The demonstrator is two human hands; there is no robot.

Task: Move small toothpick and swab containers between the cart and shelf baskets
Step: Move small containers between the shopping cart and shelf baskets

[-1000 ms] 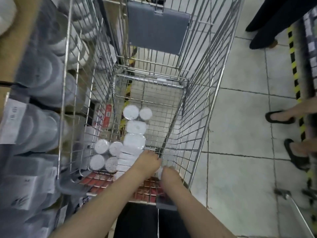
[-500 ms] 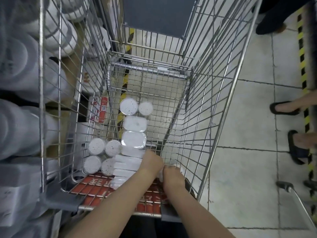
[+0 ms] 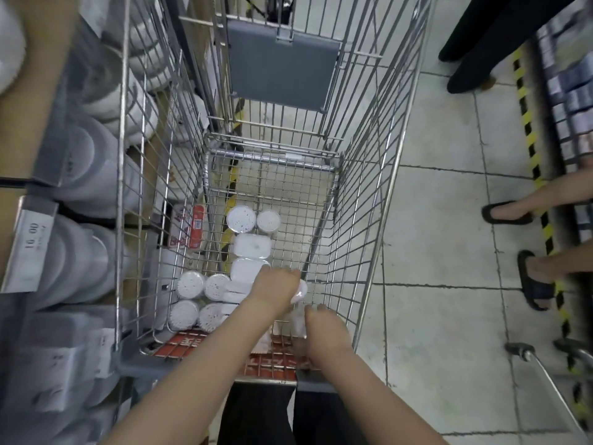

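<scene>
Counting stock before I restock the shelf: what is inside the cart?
In the cart lie six round white containers and rectangular ones. The left hand grips another container and hides more flat ones; the right hand covers the near corner.

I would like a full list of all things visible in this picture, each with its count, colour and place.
shopping cart: one, silver wire, centre of view
grey flap: one, grey, far end of the cart
round containers: six, white, on the cart floor; four grouped at the near left, two further away
rectangular containers: two plainly seen, white, in a row down the cart floor; more lie partly hidden under the left hand
red carton: one, red and white, outside the cart's left wall
shelf goods: many, white and grey, blurred, at the left
price tag: one, white, on the left shelf edge
sandalled feet: two, dark sandals, on the tiled floor at the right
left hand: one, inside the cart, grips a small clear container
right hand: one, near end of the cart, fingers curled
</scene>
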